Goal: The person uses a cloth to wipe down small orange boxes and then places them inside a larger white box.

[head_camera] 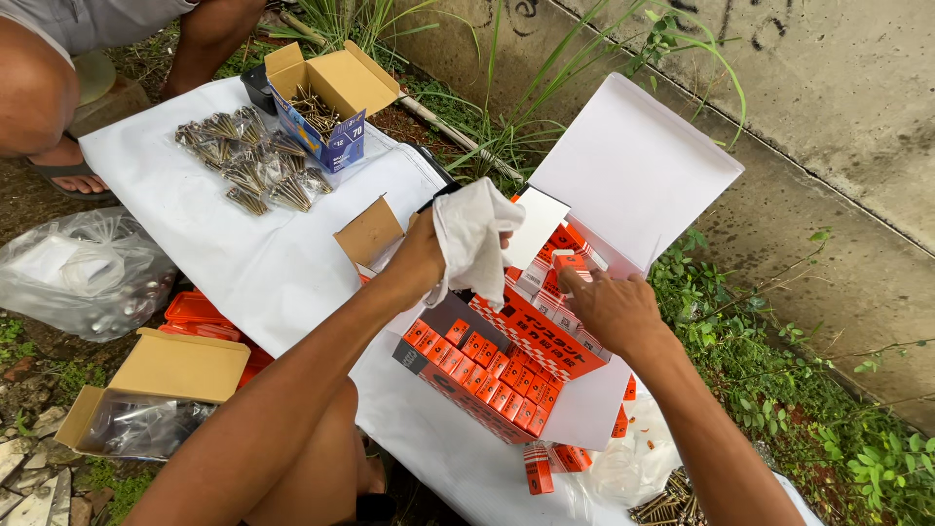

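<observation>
The left hand (pixel 421 261) is closed around a crumpled white cloth (pixel 474 239), its grip pressed tight on the fabric, and it hangs just above the open carton (pixel 623 170), a big white-lined box whose broad lid flap stands up behind. The right hand (pixel 614 310) reaches into that carton from the other side, its fingertips pinching a small orange and white packet (pixel 571 261) at the top of the stack. The carton is packed with rows of small orange boxes (pixel 492 375) standing on end, and a larger orange slab with white lettering (pixel 539 339) lies tilted across them between the two hands. All of this rests on a white sheet (pixel 258 258) spread over a low worktop outdoors. Farther up the sheet lie bundles of long metal screws (pixel 255 164), touching one another in a loose heap, and just beside them stands a blue and tan cardboard box (pixel 326 102) with its flaps open and more screws inside. A few loose orange packets (pixel 550 463) lie at the near edge below the carton. Left of the sheet, on the ground, sit a clear plastic bag (pixel 83 273) and an open tan box (pixel 146 394). Another person's bare knee (pixel 34 83) shows at the upper left corner.
</observation>
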